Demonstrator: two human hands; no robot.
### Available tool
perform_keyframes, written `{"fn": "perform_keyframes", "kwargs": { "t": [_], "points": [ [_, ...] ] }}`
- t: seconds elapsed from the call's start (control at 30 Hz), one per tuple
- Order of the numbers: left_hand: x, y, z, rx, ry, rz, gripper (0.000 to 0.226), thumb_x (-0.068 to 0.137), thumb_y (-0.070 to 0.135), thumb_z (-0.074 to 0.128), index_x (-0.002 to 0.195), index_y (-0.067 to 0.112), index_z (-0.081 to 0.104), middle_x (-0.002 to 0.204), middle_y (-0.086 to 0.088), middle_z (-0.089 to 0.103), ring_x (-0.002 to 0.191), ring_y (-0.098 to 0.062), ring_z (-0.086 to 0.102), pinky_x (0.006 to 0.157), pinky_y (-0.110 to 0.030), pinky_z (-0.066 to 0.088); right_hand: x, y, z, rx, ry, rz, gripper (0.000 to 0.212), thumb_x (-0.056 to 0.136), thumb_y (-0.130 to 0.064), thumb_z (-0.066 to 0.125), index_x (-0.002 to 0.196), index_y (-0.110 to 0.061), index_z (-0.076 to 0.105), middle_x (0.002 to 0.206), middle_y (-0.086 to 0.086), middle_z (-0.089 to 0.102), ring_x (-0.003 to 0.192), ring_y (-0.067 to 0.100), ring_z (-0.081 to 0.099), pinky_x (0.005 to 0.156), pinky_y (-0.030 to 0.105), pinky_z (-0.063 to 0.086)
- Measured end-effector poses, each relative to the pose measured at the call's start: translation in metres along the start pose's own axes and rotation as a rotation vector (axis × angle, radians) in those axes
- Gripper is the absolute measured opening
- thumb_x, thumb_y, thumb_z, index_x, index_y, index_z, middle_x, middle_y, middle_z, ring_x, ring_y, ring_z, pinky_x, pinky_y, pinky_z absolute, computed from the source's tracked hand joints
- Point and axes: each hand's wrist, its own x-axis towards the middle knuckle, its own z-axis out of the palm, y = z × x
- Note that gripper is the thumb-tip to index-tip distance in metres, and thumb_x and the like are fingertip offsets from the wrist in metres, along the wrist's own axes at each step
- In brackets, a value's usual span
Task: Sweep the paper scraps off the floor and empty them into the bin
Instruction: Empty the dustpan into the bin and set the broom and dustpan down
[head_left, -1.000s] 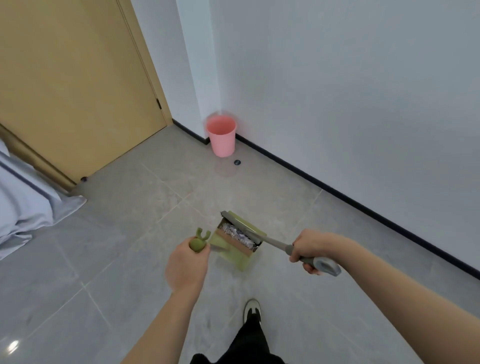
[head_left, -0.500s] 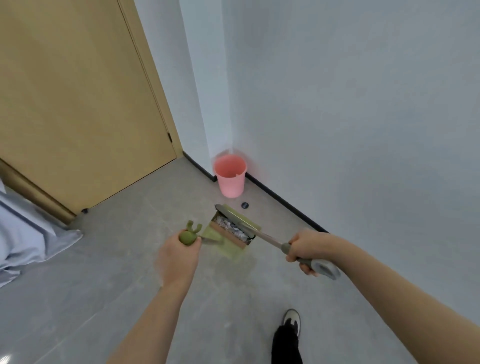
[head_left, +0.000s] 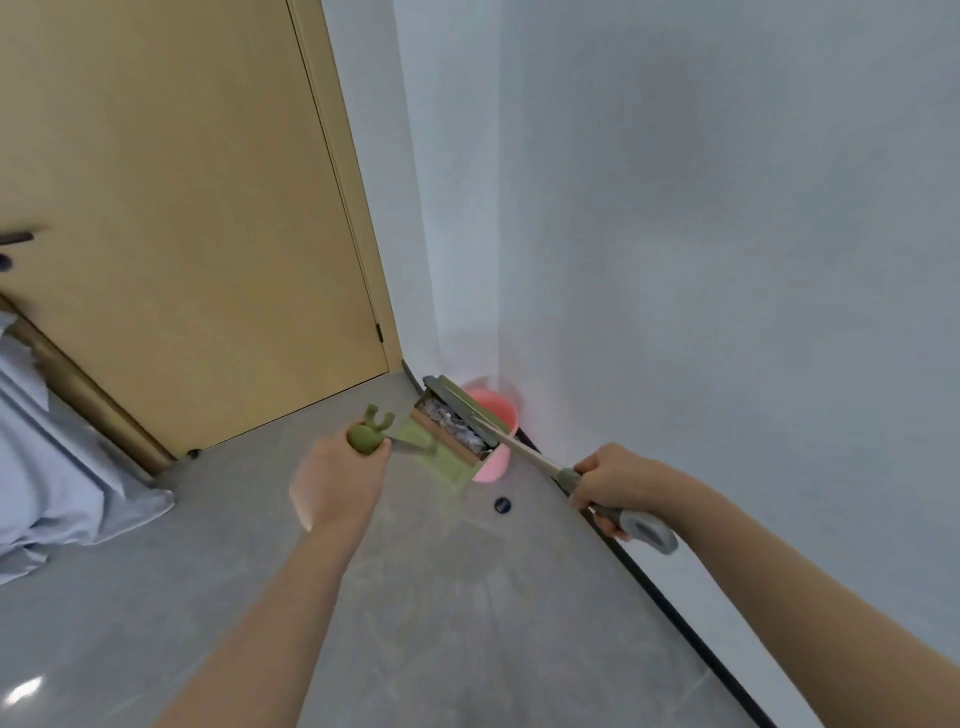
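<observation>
My left hand (head_left: 337, 480) grips the green handle of a green dustpan (head_left: 441, 452), held in the air in front of me. Grey-white paper scraps (head_left: 451, 422) lie in the pan. My right hand (head_left: 610, 480) grips the grey handle of a small broom (head_left: 511, 447), whose head lies across the pan's far edge over the scraps. Just behind and under the pan stands the pink bin (head_left: 496, 434) in the room's corner, partly hidden by the pan and broom.
A wooden door (head_left: 182, 234) fills the left wall. Light bedding (head_left: 47, 467) hangs at the left edge. White walls with a black skirting board (head_left: 670, 608) run along the right. A small dark doorstop (head_left: 502, 504) sits on the grey tiled floor near the bin.
I have walked toward the corner. The bin is now much closer, right behind the dustpan. Both hands keep the same grips on the dustpan and broom.
</observation>
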Motion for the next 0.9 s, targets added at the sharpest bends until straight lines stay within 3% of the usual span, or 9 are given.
{"fn": "perform_keyframes", "kwargs": {
  "t": [0.17,0.3,0.5,0.9],
  "points": [
    [0.046,0.036,0.034,0.059,0.005,0.051,0.021,0.086,0.042,0.066,0.100,0.027,0.071,0.083,-0.005,0.067,0.083,-0.035,0.063,0.066,-0.033,0.047,0.049,-0.016,-0.044,0.024,-0.004,0.006,0.022,0.085,0.001,0.055,0.106,0.005,0.059,0.045,0.008,0.050,0.040,0.021,0.047,0.040,0.022,0.041],
    [0.083,0.055,0.058,0.095,-0.008,0.096,0.018,0.087,0.040,0.064,0.101,0.030,0.069,0.083,-0.001,0.067,0.083,-0.033,0.061,0.063,-0.030,0.040,0.090,-0.025,-0.070,0.057,0.007,0.012,0.022,0.085,0.001,0.054,0.106,0.004,0.060,0.052,0.011,0.049,0.040,0.020,0.047,0.041,0.023,0.041],
    [0.123,0.080,0.087,0.160,-0.036,0.123,0.016,0.087,0.040,0.062,0.094,0.027,0.067,0.081,-0.001,0.066,0.080,-0.032,0.061,0.063,-0.030,0.043,0.136,-0.034,-0.105,0.077,-0.014,0.011,0.029,0.085,0.000,0.053,0.113,0.006,0.058,0.058,0.015,0.051,0.045,0.021,0.048,0.043,0.025,0.043],
    [0.134,0.121,0.125,0.281,-0.036,0.115,0.016,0.090,0.042,0.060,0.098,0.029,0.066,0.086,-0.001,0.068,0.084,-0.032,0.063,0.066,-0.032,0.044,0.186,-0.011,-0.157,0.115,-0.065,0.062,0.025,0.086,0.004,0.053,0.111,0.009,0.058,0.058,0.013,0.049,0.040,0.019,0.047,0.041,0.023,0.041]
  ]
}}
